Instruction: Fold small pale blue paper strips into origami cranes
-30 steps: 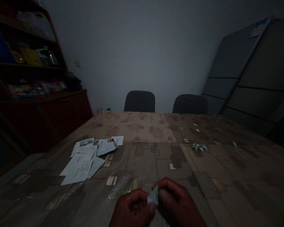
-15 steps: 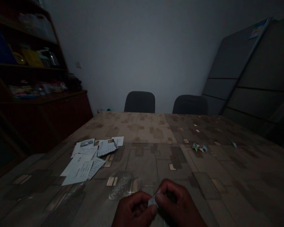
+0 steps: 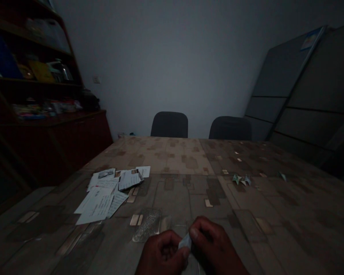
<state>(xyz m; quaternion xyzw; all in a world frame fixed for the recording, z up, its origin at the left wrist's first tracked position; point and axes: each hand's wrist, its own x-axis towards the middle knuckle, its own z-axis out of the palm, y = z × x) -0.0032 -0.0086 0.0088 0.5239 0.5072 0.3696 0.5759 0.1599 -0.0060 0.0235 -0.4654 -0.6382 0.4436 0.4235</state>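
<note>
Between my two hands is a small piece of folded pale paper (image 3: 185,241), low in the middle of the view. My left hand (image 3: 162,253) pinches its lower left side between thumb and fingers. On the right, my right hand (image 3: 213,242) has thumb and forefinger closed at the paper's upper right corner. Both hands are just above the near part of the table. How the paper is folded is too dark and small to make out.
Printed paper sheets (image 3: 99,202) lie in a loose pile at the left of the patterned tablecloth (image 3: 172,206). Several small folded paper pieces (image 3: 241,180) stand to the right, with another folded paper piece (image 3: 282,176) farther right. Two chairs (image 3: 169,124) are behind the table.
My right thumb and forefinger have shifted slightly at the paper's upper corner, and more of the paper shows. My left hand has hardly moved.
</note>
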